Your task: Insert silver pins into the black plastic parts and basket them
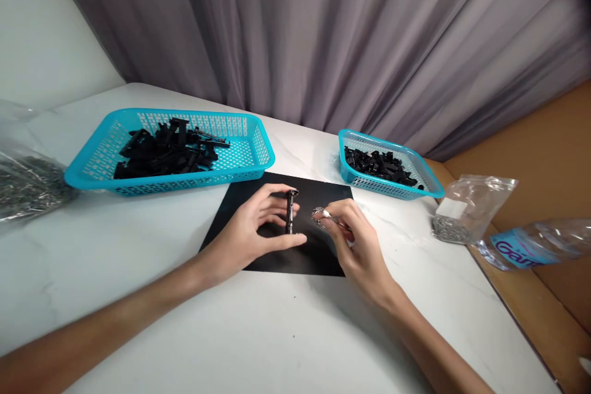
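My left hand [252,228] pinches a small black plastic part [290,212] between thumb and fingers, holding it upright over a black mat [240,203]. My right hand [357,243] is closed round a thin silver tool [333,218], whose tip touches a little heap of shiny metal pieces [317,216] on the mat, just right of the black part.
A large blue basket [240,135] with black plastic parts stands at the back left, a smaller blue basket [418,169] with more at the back right. Plastic bags of metal pieces lie at the far left [28,181] and right [462,209]. The white table [138,246] ends at right beside cardboard [545,154].
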{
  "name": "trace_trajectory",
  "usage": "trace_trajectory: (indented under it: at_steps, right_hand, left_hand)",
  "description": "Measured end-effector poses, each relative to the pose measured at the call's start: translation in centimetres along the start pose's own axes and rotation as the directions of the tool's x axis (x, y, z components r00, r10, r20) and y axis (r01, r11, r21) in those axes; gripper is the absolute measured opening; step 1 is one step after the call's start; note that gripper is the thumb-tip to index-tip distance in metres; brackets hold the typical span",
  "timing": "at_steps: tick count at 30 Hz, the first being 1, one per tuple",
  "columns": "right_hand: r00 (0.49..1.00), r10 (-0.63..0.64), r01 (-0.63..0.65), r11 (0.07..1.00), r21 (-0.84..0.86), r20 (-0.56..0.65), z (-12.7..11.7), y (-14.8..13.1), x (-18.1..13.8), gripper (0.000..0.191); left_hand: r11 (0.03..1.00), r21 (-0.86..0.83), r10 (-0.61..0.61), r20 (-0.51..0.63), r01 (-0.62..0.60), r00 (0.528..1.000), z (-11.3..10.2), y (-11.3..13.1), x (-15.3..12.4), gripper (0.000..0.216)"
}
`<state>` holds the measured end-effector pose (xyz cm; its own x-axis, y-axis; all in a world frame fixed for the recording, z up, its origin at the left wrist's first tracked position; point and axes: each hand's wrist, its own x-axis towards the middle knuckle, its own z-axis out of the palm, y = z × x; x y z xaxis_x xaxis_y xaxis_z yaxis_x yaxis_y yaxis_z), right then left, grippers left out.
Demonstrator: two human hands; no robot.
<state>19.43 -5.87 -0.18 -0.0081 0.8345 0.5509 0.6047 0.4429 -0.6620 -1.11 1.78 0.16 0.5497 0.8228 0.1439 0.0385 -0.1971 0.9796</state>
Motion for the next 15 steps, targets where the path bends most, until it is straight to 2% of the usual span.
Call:
trace_trajectory:
  at_steps: [2, 4, 9, 15]
  right_hand:
    - [0.991, 0.131, -0.135, 0.979, 0.152, 0.039, 0.2, -0.3, 0.0, 0.014]
    - [0.972, 0.211, -0.232, 0.936, 0.265, 0.105, 0.4, -0.5, 0.0, 0.015]
    - [0.932, 0.304, -0.359, 0.846, 0.395, 0.196, 0.7, -0.8, -0.2, 0.018]
    - [0.912, 0.369, -0.409, 0.803, 0.433, 0.176, 1.1, -1.5, -0.7, 0.021]
  left_hand:
    - [0.968, 0.208, 0.143, 0.003, -0.14, 0.99, -0.1, -0.4, 0.0, 0.068]
    - [0.918, 0.337, 0.212, 0.025, -0.208, 0.977, -0.2, -0.4, -0.1, 0.067]
    - [0.897, 0.377, 0.246, 0.012, -0.232, 0.969, -0.1, -0.1, -0.3, 0.074]
    - [0.843, 0.446, 0.327, 0.018, -0.301, 0.945, -0.2, -0.6, -0.5, 0.071]
